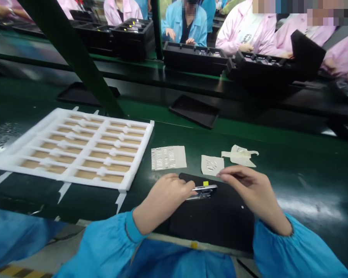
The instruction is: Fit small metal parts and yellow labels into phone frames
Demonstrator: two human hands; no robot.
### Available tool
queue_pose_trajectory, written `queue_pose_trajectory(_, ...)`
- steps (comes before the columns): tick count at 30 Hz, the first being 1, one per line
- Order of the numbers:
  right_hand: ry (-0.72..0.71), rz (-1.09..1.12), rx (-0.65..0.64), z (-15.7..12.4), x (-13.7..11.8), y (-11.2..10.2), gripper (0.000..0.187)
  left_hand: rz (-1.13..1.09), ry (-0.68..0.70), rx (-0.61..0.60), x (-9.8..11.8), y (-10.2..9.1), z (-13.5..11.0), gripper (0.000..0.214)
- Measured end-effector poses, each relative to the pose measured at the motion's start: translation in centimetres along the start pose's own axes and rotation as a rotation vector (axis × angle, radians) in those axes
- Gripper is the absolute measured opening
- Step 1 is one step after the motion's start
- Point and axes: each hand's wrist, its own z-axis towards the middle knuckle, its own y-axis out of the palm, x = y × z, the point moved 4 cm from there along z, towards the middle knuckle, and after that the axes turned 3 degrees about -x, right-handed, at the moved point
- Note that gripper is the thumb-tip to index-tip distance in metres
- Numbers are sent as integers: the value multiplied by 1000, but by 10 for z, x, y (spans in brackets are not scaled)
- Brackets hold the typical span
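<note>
My left hand [165, 199] is curled shut on a small silver metal part [202, 191] and holds it over a black mat [217, 216] at the table's front edge. My right hand [249, 189] has its fingers pinched together just above the part's right end, near a small yellow tag [205, 183]. What the pinch holds, if anything, is too small to see. Both arms wear blue sleeves.
A white foam tray [72, 148] with brown slots lies at the left. Paper sheets with small silver pieces [168, 157] [212, 165] and peeled backing scraps [240, 155] lie beyond the mat. Empty black trays [195, 111] rest on the green belt. Other people sit opposite behind black trays [195, 57].
</note>
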Motion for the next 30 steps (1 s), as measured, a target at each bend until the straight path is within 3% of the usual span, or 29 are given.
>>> queue_pose_trajectory(4, 85, 43, -103, -24, 3, 9, 12, -52, 15, 50, 18, 8, 3, 18)
queue_pose_trajectory(6, 97, 16, -129, -29, 7, 13, 11, -130, -9, 148, 21, 11, -1, 17)
queue_pose_trajectory(9, 97, -11, -180, -31, 8, 14, 11, -280, -47, 319, 24, 11, -8, 33)
queue_pose_trajectory(14, 57, -12, -268, -32, 1, 14, 3, -463, -17, 485, 34, 8, -11, 12)
queue_pose_trajectory(17, 16, 21, -273, -35, -1, 13, 3, -445, -19, 517, 37, 8, -10, 13)
queue_pose_trajectory(21, -67, 23, -136, -44, 8, 8, 5, -424, -41, 557, 36, 9, -13, 13)
queue_pose_trajectory(30, -155, 23, -36, -55, 29, 14, 9, -421, -58, 423, 38, 4, -12, 12)
